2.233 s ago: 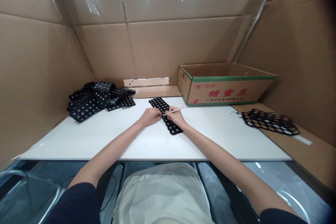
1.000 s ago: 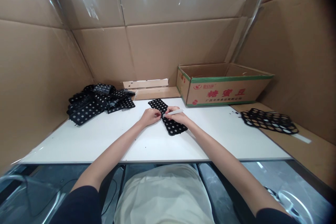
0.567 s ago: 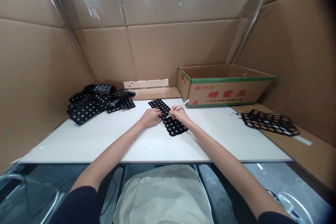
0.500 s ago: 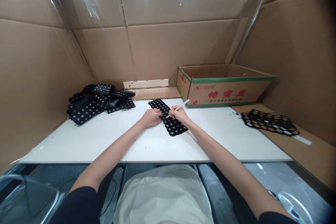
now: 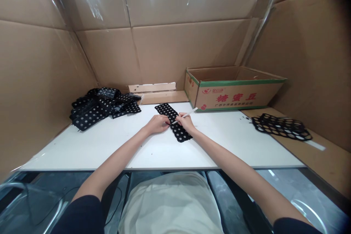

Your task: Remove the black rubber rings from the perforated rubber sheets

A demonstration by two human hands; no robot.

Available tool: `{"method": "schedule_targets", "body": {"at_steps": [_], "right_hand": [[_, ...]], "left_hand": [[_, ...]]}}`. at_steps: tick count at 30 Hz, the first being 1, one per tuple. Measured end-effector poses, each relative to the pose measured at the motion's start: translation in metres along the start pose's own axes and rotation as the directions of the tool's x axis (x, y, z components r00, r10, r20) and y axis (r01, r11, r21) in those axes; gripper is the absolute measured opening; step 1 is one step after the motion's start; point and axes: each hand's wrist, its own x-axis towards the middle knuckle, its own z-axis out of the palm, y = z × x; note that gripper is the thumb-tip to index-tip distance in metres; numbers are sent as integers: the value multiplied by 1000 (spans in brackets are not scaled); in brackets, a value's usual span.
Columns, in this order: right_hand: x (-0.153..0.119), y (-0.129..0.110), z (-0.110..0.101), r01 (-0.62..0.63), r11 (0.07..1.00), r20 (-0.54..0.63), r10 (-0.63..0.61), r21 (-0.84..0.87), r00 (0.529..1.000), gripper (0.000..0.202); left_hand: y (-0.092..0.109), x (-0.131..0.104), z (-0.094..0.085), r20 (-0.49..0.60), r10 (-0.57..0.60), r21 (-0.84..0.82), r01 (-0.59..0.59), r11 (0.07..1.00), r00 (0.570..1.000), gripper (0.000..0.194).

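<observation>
At the far left corner of the tabletop (image 5: 153, 158), a loose heap of black dotted strips (image 5: 91, 113), folded and overlapping; impossible to say whether finished with or waiting. Right of it, near the middle of the tabletop, the left hand (image 5: 157, 123), narrow, thumb and fingers pinched on the left edge of a single black dotted strip (image 5: 171, 114). Laid flat and slantwise, from near the far edge towards the middle; pale dots along the visible parts, so to all appearances under work rather than complete. Just beside, the right hand (image 5: 185, 121), closed around a slim white pen-like tool (image 5: 192, 110), tip at or close to the strip; contact too small to make out. At the far edge, towards the right corner, an open-topped carton (image 5: 230, 97), contents mostly hidden. Across the right edge, black netting (image 5: 279, 127) with larger holes, mostly on brown cardboard (image 5: 329, 170); done or left over, unclear.
</observation>
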Motion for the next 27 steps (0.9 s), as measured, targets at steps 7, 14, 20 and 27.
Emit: {"method": "schedule_targets", "body": {"at_steps": [7, 14, 20, 27], "right_hand": [[-3, -5, 0, -26, 998, 39, 23, 59, 999, 23], [-7, -7, 2, 47, 998, 37, -45, -47, 998, 20], [-15, -4, 1, 135, 982, 39, -131, -128, 991, 21], [-18, 0, -5, 142, 983, 93, -132, -113, 987, 24]], "left_hand": [[-2, -1, 1, 4, -6, -5, 6, 1000, 1000, 10], [-1, 0, 4, -6, -35, 43, 35, 998, 999, 11], [-1, 1, 8, -33, -78, 43, 80, 996, 996, 12], [0, 1, 9, -52, -94, 58, 97, 994, 994, 13]]}}
